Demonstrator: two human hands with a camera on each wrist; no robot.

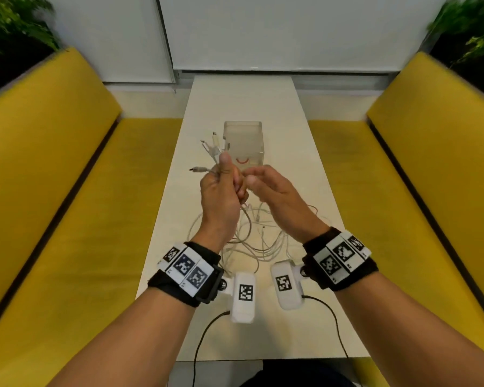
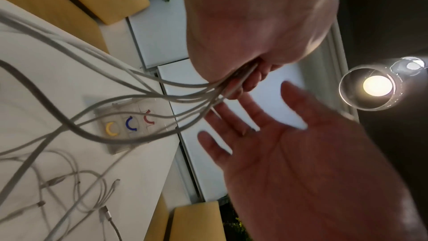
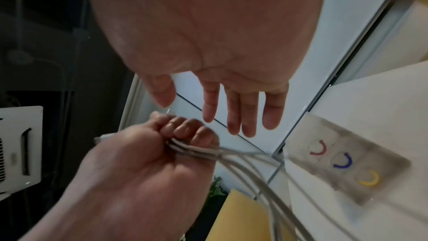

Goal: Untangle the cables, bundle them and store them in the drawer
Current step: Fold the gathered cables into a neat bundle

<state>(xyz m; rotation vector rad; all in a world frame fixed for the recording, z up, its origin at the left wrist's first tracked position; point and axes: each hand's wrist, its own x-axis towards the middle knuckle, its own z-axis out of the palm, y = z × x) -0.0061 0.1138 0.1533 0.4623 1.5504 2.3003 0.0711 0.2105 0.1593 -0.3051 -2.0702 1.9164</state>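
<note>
Several white cables [image 1: 249, 236] lie tangled on the long white table [image 1: 235, 107]. My left hand [image 1: 221, 185] is raised above them and grips a bunch of cable ends, whose plugs [image 1: 210, 149] stick out past my thumb. In the right wrist view the fingers [image 3: 185, 127] curl round the cables [image 3: 231, 155]. My right hand [image 1: 266, 182] hovers just right of it, fingers straight and spread, holding nothing [image 3: 241, 109]. A clear plastic drawer box [image 1: 243, 142] stands behind my hands, with red, blue and yellow handles [image 2: 130, 124].
Yellow benches [image 1: 53, 191] run along both sides of the narrow table. Potted plants [image 1: 14, 20] stand in the far corners. Loose cable plugs [image 2: 105, 213] lie on the tabletop near its front. A lit lamp [image 2: 377, 85] hangs overhead.
</note>
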